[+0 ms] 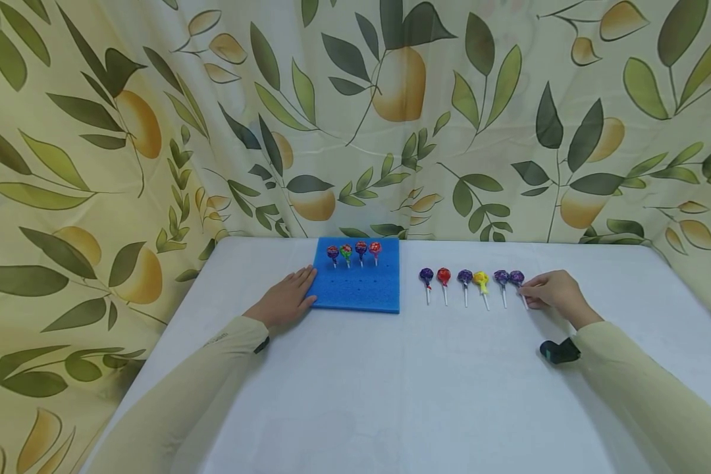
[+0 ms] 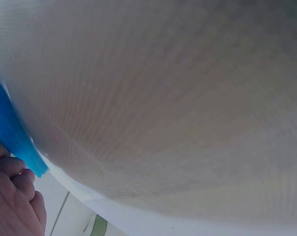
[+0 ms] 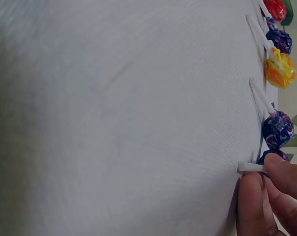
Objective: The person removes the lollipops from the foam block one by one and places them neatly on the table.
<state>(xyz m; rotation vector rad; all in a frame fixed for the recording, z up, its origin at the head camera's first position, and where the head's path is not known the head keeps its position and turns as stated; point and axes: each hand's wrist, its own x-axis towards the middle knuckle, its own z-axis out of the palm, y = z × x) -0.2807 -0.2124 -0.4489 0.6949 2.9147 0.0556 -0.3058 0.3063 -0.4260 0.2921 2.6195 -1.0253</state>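
Observation:
At the right end of a row of wrapped lollipops, my right hand [image 1: 553, 294] pinches the white stick of a purple lollipop [image 1: 516, 278] between thumb and fingers. In the right wrist view its stick [image 3: 251, 167] pokes out past the fingertips, and the fingers partly cover its wrapped head. Another purple lollipop [image 1: 501, 278] lies right beside it. My left hand [image 1: 282, 299] rests with fingers extended, fingertips at the left edge of a blue foam board [image 1: 355, 296]. Several lollipops stand in a row near the board's back edge, one of them green [image 1: 346, 251].
Left of the pinched lollipop lie a yellow lollipop [image 1: 480, 282], a red lollipop [image 1: 444, 275] and more purple ones, sticks toward me. Small holes mark the foam board. A white cloth covers the table [image 1: 379, 395]; a leaf-patterned curtain [image 1: 498, 131] hangs behind it.

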